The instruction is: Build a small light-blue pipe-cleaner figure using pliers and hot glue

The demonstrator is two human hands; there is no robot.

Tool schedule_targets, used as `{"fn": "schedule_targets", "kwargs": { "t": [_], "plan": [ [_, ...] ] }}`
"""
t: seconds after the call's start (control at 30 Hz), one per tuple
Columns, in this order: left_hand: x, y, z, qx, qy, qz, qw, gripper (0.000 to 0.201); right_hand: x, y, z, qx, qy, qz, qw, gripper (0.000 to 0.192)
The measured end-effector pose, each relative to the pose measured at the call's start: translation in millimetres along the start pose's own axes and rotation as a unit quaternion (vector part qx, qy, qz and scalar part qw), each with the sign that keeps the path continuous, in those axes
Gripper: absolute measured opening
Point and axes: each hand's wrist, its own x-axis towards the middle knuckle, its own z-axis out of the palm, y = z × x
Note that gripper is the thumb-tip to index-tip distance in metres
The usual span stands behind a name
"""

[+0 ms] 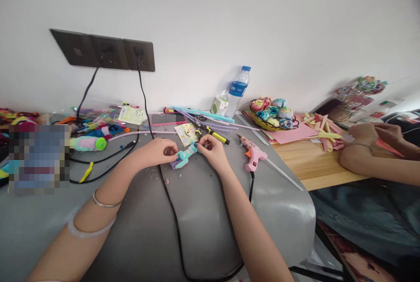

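Between my two hands is a small fuzzy figure (186, 156) in turquoise, pink and purple, held just above the grey table (210, 212). My left hand (163, 151) pinches its purple left end with thumb and fingertips. At the turquoise right end, my right hand (210, 148) is closed on it, thumb and forefinger together. Behind the right hand lie yellow-and-black pliers (213, 133), with a printed card (186, 134) beside them. To the right, a pink hot glue gun (253, 153) rests on its side with a clear glue stick (285, 175) sticking out of its back.
Behind my hands are turquoise and purple pipe cleaners (206, 116), a pink-framed phone (168, 119) and a water bottle (237, 92). A black cable (172, 212) crosses the table. Paper flowers (272, 113) and paper strips (324, 131) lie at right, near another person's hands (374, 135).
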Motion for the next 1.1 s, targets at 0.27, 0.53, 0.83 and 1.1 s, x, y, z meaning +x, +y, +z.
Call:
{"fn": "schedule_targets", "kwargs": {
  "t": [0.27, 0.53, 0.83, 1.1],
  "plan": [
    [1, -1, 0.3, 0.001, -0.005, -0.001, 1.000, 0.023, 0, 0, 0, 0.007, 0.002, 0.002, 1.000, 0.014],
    [0, 1, -0.3, 0.004, -0.013, -0.005, 1.000, 0.023, 0, -1, 2, -0.002, -0.001, -0.012, 1.000, 0.017],
    [-1, 1, -0.4, 0.007, -0.021, -0.021, 1.000, 0.030, 1, 3, 0, 0.096, 0.038, 0.024, 0.994, 0.031],
    [-2, 6, 4.0, 0.001, -0.047, -0.040, 0.998, 0.019, 1, 15, 1, 0.233, 0.125, 0.058, 0.963, 0.029]
  ]
}}
